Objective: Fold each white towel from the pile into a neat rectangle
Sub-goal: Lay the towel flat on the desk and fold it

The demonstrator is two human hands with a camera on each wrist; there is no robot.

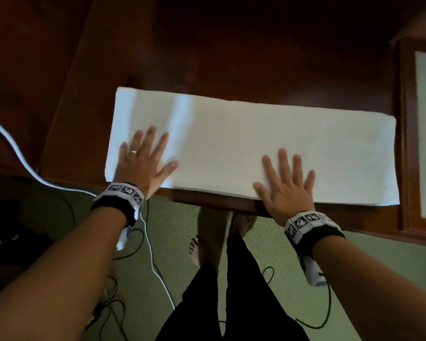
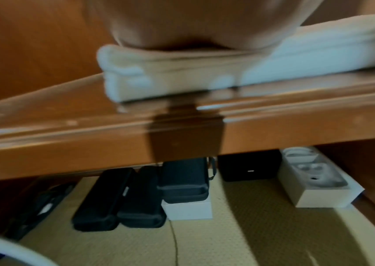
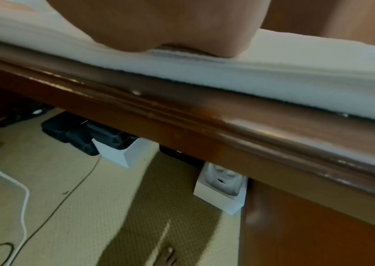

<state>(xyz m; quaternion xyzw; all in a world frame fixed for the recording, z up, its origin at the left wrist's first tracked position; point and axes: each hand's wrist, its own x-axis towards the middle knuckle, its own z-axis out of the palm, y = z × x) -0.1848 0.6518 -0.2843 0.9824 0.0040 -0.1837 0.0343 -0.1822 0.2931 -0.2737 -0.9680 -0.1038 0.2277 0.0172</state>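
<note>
One white towel (image 1: pixel 251 146) lies flat on a dark wooden table (image 1: pixel 231 57), folded into a long, narrow rectangle that runs from left to right. Its near long edge sits just inside the near edge of the table. The surface looks smooth, with a faint lengthwise crease near its left end. From the left wrist view, the towel's (image 2: pixel 181 79) left end shows several stacked layers, so it is folded more than once.

Two bare hands press down on the towel. The left hand (image 1: pixel 143 161) lies flat on the left end, fingers straight and spread, gripping nothing; a ring is on one finger. The right hand (image 1: pixel 285 188) lies flat near the middle of the near edge, fingers straight and fanned out, also gripping nothing. In the right wrist view, the heel of the palm rests on the towel (image 3: pixel 273 82) at the table edge. Each wrist wears one black band with black-and-white markers.

Under the table, on a pale green carpet (image 2: pixel 238 234), the left wrist view shows three black zipped cases (image 2: pixel 118 198); one of them rests on a white box (image 2: pixel 187 209). One black box (image 2: pixel 249 167) stands further right. One open white box (image 2: pixel 318 181) holds moulded grey packing trays. One white cable (image 1: pixel 8 139) and thin black cables trail across the floor.
</note>
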